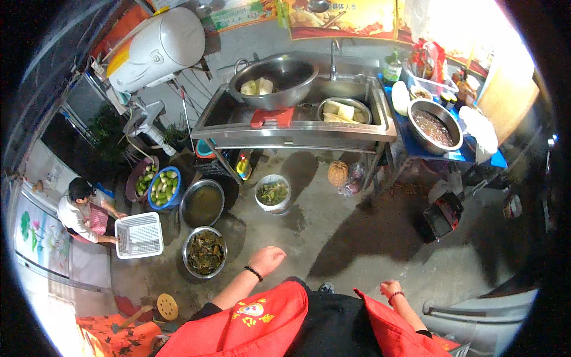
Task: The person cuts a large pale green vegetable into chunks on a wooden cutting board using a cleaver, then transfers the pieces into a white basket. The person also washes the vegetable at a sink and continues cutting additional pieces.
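Over the concrete floor, my left hand [267,260] is held forward with its fingers curled in and nothing seen in them. Closest to it is a steel bowl full of dark, wilted leaves [206,252]. My right hand [391,288] hangs lower at the right, loosely closed, with no object visible in it and nothing touching it. Ahead of my hands stands a white bucket [272,208] holding green leaves [272,192]. A steel basin of murky liquid [203,204] sits beyond the leaf bowl.
A steel sink [291,132] holds a large basin [297,92] and a bowl with pale pieces [344,112]. Right of it, a blue table [413,149] bears a steel pot [437,146]. At left, another person [83,211] holds a white basket [140,250] near a blue tub of green vegetables [165,187].
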{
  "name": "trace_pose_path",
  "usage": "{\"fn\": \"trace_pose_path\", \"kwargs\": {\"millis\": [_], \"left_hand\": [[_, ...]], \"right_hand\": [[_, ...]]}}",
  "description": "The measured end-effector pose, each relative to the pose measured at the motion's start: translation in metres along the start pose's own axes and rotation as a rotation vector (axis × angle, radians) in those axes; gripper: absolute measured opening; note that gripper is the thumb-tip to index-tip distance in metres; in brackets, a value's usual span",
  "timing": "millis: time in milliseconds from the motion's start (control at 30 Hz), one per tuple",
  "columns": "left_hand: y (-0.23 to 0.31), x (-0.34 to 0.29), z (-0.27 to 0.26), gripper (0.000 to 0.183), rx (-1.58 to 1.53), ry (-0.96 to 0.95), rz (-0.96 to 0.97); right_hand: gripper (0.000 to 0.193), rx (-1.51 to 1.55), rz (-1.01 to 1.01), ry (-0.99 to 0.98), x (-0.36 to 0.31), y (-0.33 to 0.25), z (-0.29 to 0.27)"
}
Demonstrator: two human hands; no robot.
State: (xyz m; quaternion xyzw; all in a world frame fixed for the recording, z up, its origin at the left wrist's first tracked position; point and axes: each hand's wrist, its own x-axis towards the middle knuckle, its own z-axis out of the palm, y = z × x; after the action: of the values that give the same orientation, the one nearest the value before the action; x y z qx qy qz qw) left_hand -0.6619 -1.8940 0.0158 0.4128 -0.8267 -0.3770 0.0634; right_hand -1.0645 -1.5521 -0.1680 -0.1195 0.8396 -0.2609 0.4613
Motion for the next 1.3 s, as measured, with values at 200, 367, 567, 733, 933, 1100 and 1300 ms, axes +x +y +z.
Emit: {"fn": "trace_pose_path", "kwargs": {"millis": [200, 367, 567, 733, 933, 1100, 1300], "left_hand": [[-0.007, 0.072, -0.012, 0.020, 0.038, 0.044, -0.072], [-0.031, 0.173, -0.039, 0.021, -0.065, 0.136, -0.018], [-0.045, 0.306, -0.089, 0.019, -0.121, 0.164, 0.093], [-0.038, 0.388, -0.114, 0.018, -0.151, 0.179, 0.064], [-0.018, 0.455, -0.113, 0.016, -0.138, 0.225, 0.064], [0.023, 0.494, -0.133, 0.015, -0.123, 0.325, 0.058], [0.086, 0.520, -0.197, 0.016, 0.011, 0.489, 0.111]], "right_hand": [[0.027, -0.002, -0.227, 0.026, 0.071, -0.145, -0.014], [0.030, -0.193, -0.342, -0.001, 0.105, -0.230, 0.004], [0.032, -0.186, -0.401, 0.064, 0.135, -0.327, 0.001], [0.030, -0.085, -0.406, 0.090, 0.158, -0.399, -0.015], [0.026, 0.002, -0.492, 0.095, 0.217, -0.496, -0.045], [0.023, -0.011, -0.638, 0.070, 0.288, -0.572, -0.072], [0.024, 0.023, -0.621, -0.091, 0.363, -0.627, -0.085]]}}
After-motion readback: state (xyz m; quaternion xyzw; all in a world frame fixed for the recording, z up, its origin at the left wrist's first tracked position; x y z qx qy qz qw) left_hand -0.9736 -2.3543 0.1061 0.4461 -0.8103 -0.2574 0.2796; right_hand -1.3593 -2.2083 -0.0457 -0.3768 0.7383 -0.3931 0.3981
